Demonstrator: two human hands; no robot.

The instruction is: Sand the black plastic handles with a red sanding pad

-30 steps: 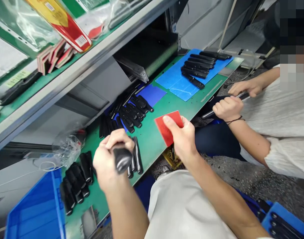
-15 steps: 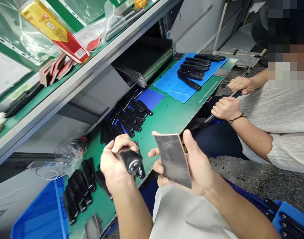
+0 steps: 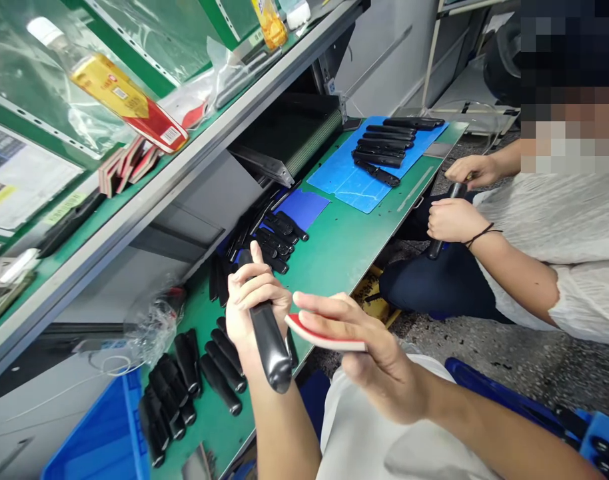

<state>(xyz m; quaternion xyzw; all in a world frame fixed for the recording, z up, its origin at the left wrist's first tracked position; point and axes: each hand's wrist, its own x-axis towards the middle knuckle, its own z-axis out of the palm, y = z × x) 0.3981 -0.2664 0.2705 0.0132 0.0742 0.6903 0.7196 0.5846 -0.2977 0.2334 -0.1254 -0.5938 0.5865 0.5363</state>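
My left hand [image 3: 254, 297] is wrapped round a glossy black handle-shaped part [image 3: 270, 347], its rounded end pointing down towards me. My right hand [image 3: 379, 353] grips a thin, slightly bent sanding pad [image 3: 329, 339], red on top with a pale edge. The pad is held close to the right side of the black part; whether they touch I cannot tell. Behind my left hand, more black parts [image 3: 277, 233] lie grouped on the green table [image 3: 344, 247]. Several others [image 3: 167, 397] lie at the lower left.
A co-worker's hands [image 3: 454, 217] hold a similar black part at the right. Black pieces lie on a blue sheet [image 3: 362, 190]. A shelf edge [image 3: 199, 150] runs above the table, carrying a bottle [image 3: 129, 103] and folded pads. A blue crate [image 3: 102, 433] stands lower left.
My left hand has turned the black part so that more of its length shows. My right hand has rotated the pad from grey face showing to red side up, nearer the part.
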